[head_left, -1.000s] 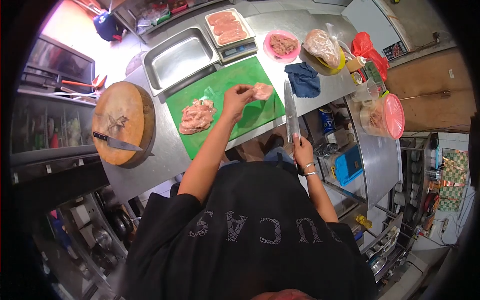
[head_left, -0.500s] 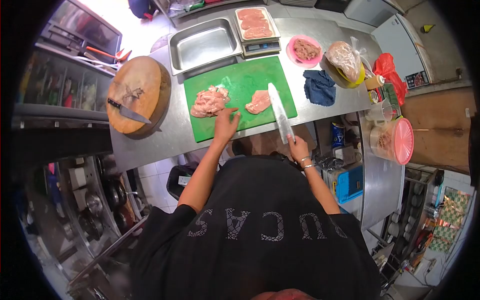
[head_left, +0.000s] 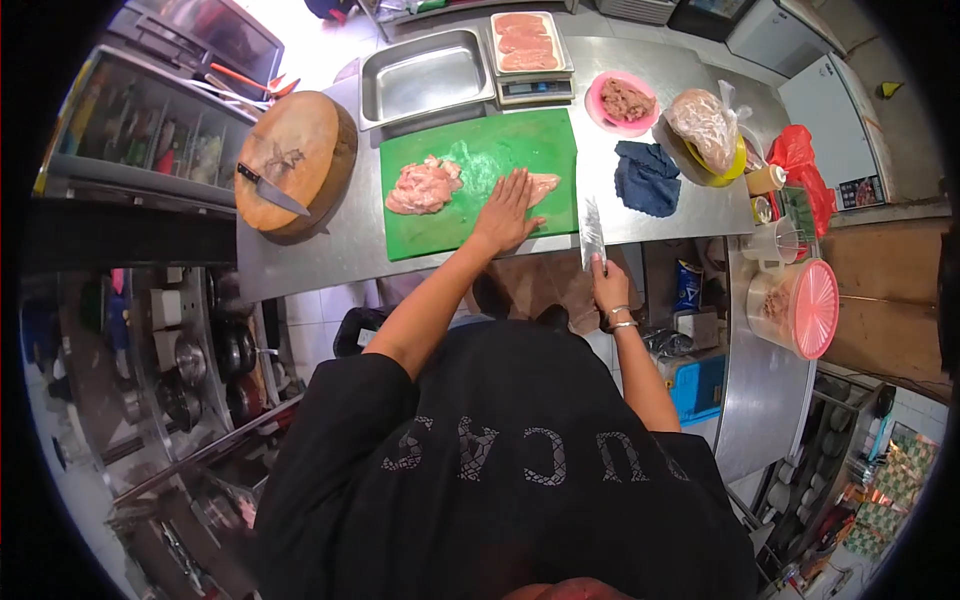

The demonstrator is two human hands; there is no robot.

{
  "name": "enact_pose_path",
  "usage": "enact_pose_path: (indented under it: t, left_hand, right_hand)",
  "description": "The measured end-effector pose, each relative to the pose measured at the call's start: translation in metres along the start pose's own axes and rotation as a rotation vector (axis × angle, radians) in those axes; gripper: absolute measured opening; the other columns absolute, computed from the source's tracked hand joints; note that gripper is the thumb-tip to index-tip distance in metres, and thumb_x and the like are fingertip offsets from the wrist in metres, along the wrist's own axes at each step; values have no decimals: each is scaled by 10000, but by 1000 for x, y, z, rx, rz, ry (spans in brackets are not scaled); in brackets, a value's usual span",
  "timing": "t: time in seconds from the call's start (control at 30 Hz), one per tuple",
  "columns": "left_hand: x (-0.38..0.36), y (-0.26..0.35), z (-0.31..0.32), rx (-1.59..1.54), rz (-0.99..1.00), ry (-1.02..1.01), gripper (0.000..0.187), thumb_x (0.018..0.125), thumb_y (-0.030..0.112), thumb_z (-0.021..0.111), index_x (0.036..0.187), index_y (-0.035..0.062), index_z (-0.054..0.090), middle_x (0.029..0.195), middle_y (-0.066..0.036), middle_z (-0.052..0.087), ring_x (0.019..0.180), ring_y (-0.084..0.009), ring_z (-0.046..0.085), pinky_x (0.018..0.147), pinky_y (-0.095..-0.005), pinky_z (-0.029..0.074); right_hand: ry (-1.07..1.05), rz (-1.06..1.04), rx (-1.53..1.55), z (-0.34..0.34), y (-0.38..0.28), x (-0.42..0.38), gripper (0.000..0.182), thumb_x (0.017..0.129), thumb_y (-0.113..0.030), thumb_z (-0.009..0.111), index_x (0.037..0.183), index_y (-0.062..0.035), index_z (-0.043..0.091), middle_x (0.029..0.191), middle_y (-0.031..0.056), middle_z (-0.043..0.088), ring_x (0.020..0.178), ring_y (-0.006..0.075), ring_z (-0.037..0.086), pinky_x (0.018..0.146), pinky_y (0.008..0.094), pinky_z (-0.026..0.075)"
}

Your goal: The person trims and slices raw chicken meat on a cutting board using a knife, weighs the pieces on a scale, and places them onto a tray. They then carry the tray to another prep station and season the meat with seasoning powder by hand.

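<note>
My left hand [head_left: 508,212] lies flat with fingers stretched out over a piece of raw meat [head_left: 543,187], covering much of it. That piece rests on the right part of a green cutting board [head_left: 470,232]. My right hand [head_left: 608,282] grips a large knife [head_left: 591,235] by its handle, just off the board's right edge, the blade pointing away from me. A heap of raw meat pieces [head_left: 422,187] sits on the board's left side, apart from both hands.
Behind the board stand a steel tray [head_left: 425,112] and a scale [head_left: 535,90] bearing a tray of meat slices [head_left: 526,45]. A round wooden block [head_left: 290,130] with a smaller knife [head_left: 275,192] is at left. Rightward are a pink plate [head_left: 600,108], blue cloth [head_left: 645,180] and bagged food [head_left: 703,130].
My left hand has moved right, from beside the meat heap onto the single piece. The knife has shifted off the board to its right side, nearer to me.
</note>
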State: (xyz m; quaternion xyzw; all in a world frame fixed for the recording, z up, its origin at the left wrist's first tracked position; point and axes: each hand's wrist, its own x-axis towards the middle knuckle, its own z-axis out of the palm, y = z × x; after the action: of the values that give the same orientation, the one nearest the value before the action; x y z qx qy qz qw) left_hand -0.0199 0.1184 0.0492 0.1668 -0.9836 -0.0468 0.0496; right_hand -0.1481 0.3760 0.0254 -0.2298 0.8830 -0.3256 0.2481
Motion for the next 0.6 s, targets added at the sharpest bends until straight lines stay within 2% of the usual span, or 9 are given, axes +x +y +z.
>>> enact_pose_path:
  t: [0.1,0.17,0.2,0.27,0.37,0.6]
  left_hand:
    - [3,4,-1,26,31,53,882,989,607,395,1543,-60,236,1634,-218,199,1533,-345,140,1246,-480,105]
    - [2,4,12,2,26,-17,908,981,645,370,1550,-49,229,1633,-219,200,1533,-344,138,1251,-471,84]
    - [3,5,12,4,25,-22,908,981,645,370,1550,-49,229,1633,-219,200,1533,-344,138,1251,-471,84]
    - [2,5,12,-6,27,-7,926,976,670,349,1556,-40,221,1637,-213,192,1535,-340,128,1254,-457,72]
    - [3,6,7,-93,24,-7,907,987,627,399,1525,-89,252,1625,-240,202,1525,-369,152,1252,-460,96]
    - [2,7,4,-59,16,-3,888,988,627,402,1526,-67,274,1621,-237,216,1521,-369,166,1250,-459,117]
  right_hand:
    - [-63,-26,101,2,-5,-4,611,978,-551,519,827,32,623,784,295,638,802,502,627,729,546,476]
    - [-101,-11,74,5,-10,-7,601,994,-534,511,809,24,633,662,230,625,675,411,657,647,485,498]
    - [-105,-9,77,8,-10,-5,601,994,-534,511,809,24,633,662,230,625,675,411,657,647,485,498]
    - [-43,-148,-16,14,-11,0,609,989,-541,510,831,28,661,687,239,644,708,428,666,675,498,502]
    - [-99,-109,-10,20,-11,8,626,984,-556,498,855,29,679,753,274,659,776,468,660,716,526,496]
    - [-100,-113,-57,11,-17,7,642,990,-564,475,867,30,683,810,306,657,829,504,641,738,552,482]
